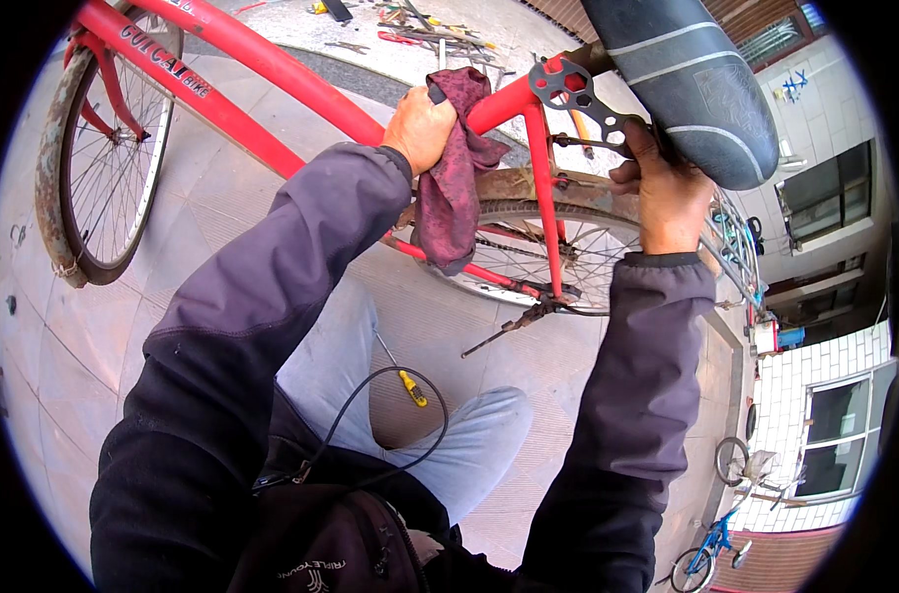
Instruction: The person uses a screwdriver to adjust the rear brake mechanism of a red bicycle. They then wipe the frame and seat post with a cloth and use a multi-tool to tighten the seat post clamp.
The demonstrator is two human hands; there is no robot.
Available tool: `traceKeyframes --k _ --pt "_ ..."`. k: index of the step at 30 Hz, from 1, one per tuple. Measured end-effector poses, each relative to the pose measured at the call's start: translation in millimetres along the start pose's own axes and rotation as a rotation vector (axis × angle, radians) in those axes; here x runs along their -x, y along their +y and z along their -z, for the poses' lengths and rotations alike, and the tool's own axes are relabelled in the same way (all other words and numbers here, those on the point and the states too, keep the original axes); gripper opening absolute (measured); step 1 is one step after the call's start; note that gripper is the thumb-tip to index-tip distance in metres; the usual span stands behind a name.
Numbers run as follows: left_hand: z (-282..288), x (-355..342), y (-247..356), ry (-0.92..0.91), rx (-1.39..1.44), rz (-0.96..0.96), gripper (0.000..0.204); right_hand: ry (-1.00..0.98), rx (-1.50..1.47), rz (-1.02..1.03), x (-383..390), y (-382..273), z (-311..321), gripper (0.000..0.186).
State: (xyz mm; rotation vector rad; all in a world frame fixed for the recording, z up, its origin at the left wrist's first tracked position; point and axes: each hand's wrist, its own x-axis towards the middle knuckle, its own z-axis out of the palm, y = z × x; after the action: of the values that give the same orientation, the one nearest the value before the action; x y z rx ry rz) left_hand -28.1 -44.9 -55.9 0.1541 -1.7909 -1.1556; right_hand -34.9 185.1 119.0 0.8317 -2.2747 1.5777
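Note:
A red bicycle frame [316, 99] stretches across in front of me. My left hand [420, 128] is closed on a dark maroon cloth [449, 208], which is bunched over the frame's top tube and hangs down beside it. Below the black saddle [692, 84], my right hand [669, 193] grips a flat grey multi-hole spanner [608, 121]. The spanner's wide end, with several hexagonal holes, lies close by the red seat-post joint. Whether it sits on a nut there I cannot tell. My right fingertips are partly hidden under the saddle.
The rear wheel [603, 262] and a kickstand [509, 326] are below the frame; the front wheel [114, 148] is at far left. A yellow-handled screwdriver [413, 388] lies between my legs. Several tools [440, 42] lie scattered beyond the frame. A blue bicycle [704, 553] stands at lower right.

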Motion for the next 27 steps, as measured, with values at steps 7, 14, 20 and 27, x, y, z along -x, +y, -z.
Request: traceKeyframes --k 7,14,20,27 --pt "-3 8 7 -0.126 -0.355 -0.263 0.024 0.131 -0.328 -0.209 22 21 -7 0.015" --pt "4 -5 -6 -0.164 0.598 0.301 0.034 0.034 -0.413 -0.032 13 16 -4 0.012" --pt "6 -5 -11 -0.187 -0.019 -0.279 0.033 -0.039 -0.201 0.030 -4 8 10 0.008" --pt "11 -10 -32 -0.210 0.164 -0.057 0.031 0.010 -0.123 0.149 -18 17 3 0.009"
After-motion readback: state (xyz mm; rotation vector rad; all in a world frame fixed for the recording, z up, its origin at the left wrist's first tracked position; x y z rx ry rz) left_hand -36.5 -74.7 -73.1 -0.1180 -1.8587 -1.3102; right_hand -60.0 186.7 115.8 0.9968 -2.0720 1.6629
